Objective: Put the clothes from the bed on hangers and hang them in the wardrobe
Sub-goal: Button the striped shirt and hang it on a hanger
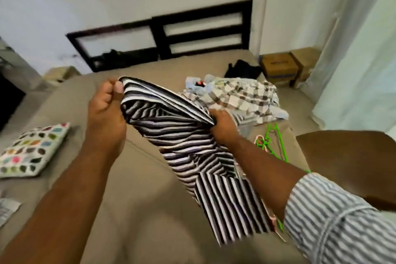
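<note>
Left hand (106, 111) raised, fingers pinched; right hand (224, 123) fisted.

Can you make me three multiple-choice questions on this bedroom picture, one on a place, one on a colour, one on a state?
1. Where does the checked shirt lie?
A. on the bed
B. on the floor
C. in a box

2. What colour is the hanger on the bed?
A. blue
B. green
C. black

3. How is the striped shirt held?
A. by the left hand alone
B. by the right hand alone
C. by both hands

Answers: 1 A, it rests on the bed's cover; 2 B, bright green; 3 C, each hand grips an edge.
</note>
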Demonstrator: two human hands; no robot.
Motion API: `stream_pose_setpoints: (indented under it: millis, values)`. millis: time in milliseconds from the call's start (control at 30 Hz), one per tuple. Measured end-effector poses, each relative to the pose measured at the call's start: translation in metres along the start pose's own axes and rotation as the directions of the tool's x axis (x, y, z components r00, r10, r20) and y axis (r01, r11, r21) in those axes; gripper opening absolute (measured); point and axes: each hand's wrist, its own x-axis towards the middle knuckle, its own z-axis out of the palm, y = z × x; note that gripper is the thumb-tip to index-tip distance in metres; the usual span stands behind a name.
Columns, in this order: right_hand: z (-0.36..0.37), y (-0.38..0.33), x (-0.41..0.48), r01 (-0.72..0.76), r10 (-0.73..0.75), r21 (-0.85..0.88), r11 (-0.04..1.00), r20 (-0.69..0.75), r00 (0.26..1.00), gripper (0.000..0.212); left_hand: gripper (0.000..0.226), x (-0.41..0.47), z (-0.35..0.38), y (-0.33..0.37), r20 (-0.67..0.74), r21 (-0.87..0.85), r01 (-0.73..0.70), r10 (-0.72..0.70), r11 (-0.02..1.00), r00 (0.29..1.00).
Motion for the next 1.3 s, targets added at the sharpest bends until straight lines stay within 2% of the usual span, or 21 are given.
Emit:
stream_pose_setpoints:
  millis: [67,133,200,267,333,400,467,533,600,633,700,767,867,933,1000,1033,1133,1167,1200,1267,1300]
  values:
    - [-0.007,-0.048,-0.002,0.104,-0.105,-0.04,0.994,-0.032,0.994,0.03,0.023,-0.005,-0.042,0.021,-0.076,-0.011,0.015,-0.015,1.0,0.997]
    - [-0.011,-0.086,-0.004,0.14,-0.139,-0.009,0.99,-0.159,0.977,0.029,0.02,-0.009,-0.082,0.029,-0.09,0.131,0.037,-0.025,0.991,0.996]
    - [-0.012,-0.116,-0.01,0.097,-0.08,0.047,0.994,-0.287,0.955,0.037,0.056,-0.013,-0.123,0.029,-0.002,0.444,0.034,-0.037,0.896,0.999]
    - [-0.017,-0.14,-0.021,0.013,0.05,0.169,0.986,-0.362,0.931,0.031,0.082,-0.019,-0.157,0.017,0.121,0.706,-0.016,-0.098,0.709,0.988]
    - [-0.02,-0.166,-0.035,0.018,0.081,0.221,0.975,-0.431,0.898,0.028,0.077,-0.024,-0.191,-0.001,0.172,0.798,-0.091,-0.081,0.595,0.982]
    - [-0.024,-0.199,-0.053,0.153,-0.084,0.104,0.983,-0.484,0.871,0.026,0.058,-0.027,-0.226,-0.021,0.131,0.858,-0.104,-0.018,0.503,0.991]
    - [-0.029,-0.231,-0.077,0.269,-0.3,-0.131,0.954,-0.444,0.844,0.029,0.045,-0.027,-0.258,-0.034,0.091,0.892,-0.08,-0.004,0.444,0.996]
    - [-0.032,-0.258,-0.101,0.348,-0.445,-0.332,0.877,-0.286,0.849,0.044,0.038,-0.025,-0.291,-0.036,0.08,0.896,-0.062,-0.023,0.44,0.997]
    - [-0.036,-0.273,-0.116,0.321,-0.453,-0.535,0.782,-0.134,0.881,0.054,0.028,-0.022,-0.317,-0.034,0.109,0.902,-0.077,-0.051,0.425,0.993]
    - [-0.036,-0.278,-0.118,0.277,-0.428,-0.606,0.746,-0.117,0.896,0.051,0.021,-0.02,-0.328,-0.032,0.111,0.908,-0.075,-0.062,0.412,0.992]
    - [-0.034,-0.288,-0.122,0.212,-0.437,-0.666,0.716,-0.19,0.879,0.04,0.015,-0.014,-0.348,-0.033,0.099,0.922,-0.074,-0.045,0.381,0.994]
    - [-0.03,-0.296,-0.125,0.185,-0.489,-0.664,0.724,-0.305,0.817,0.029,0.015,-0.009,-0.362,-0.039,0.072,0.916,-0.075,0.022,0.394,0.997]
    - [-0.019,-0.301,-0.123,0.161,-0.48,-0.599,0.785,-0.423,0.768,0.026,0.024,-0.003,-0.376,-0.047,-0.117,0.858,0.06,0.08,0.509,0.99]
    - [-0.012,-0.299,-0.112,0.168,-0.454,-0.524,0.835,-0.482,0.75,0.03,0.028,0.002,-0.375,-0.046,-0.182,0.782,0.113,0.052,0.613,0.982]
    - [-0.005,-0.294,-0.095,0.184,-0.385,-0.398,0.899,-0.514,0.767,0.03,0.029,0.006,-0.373,-0.042,-0.149,0.72,0.135,-0.039,0.681,0.988]
    - [-0.001,-0.291,-0.087,0.161,-0.309,-0.312,0.936,-0.513,0.801,0.031,0.028,0.008,-0.374,-0.042,-0.099,0.685,0.137,-0.094,0.716,0.991]
    - [0.006,-0.279,-0.065,0.099,-0.143,-0.145,0.984,-0.334,0.932,0.027,0.014,0.014,-0.389,-0.045,0.106,0.605,0.093,-0.196,0.791,0.975]
    - [0.005,-0.274,-0.059,0.099,-0.137,-0.161,0.982,-0.248,0.959,0.026,0.017,0.016,-0.396,-0.044,0.191,0.62,0.073,-0.24,0.781,0.952]
    - [0.005,-0.27,-0.054,0.125,-0.159,-0.217,0.968,-0.149,0.976,0.025,0.031,0.019,-0.403,-0.045,0.284,0.667,0.052,-0.318,0.743,0.904]
    - [-0.001,-0.262,-0.042,0.219,-0.195,-0.41,0.885,0.101,0.976,0.027,0.047,0.024,-0.414,-0.049,0.401,0.84,-0.076,-0.521,0.537,0.753]
    - [-0.002,-0.259,-0.035,0.248,-0.136,-0.519,0.818,0.245,0.96,0.028,0.05,0.028,-0.416,-0.054,0.396,0.905,-0.173,-0.618,0.389,0.679]
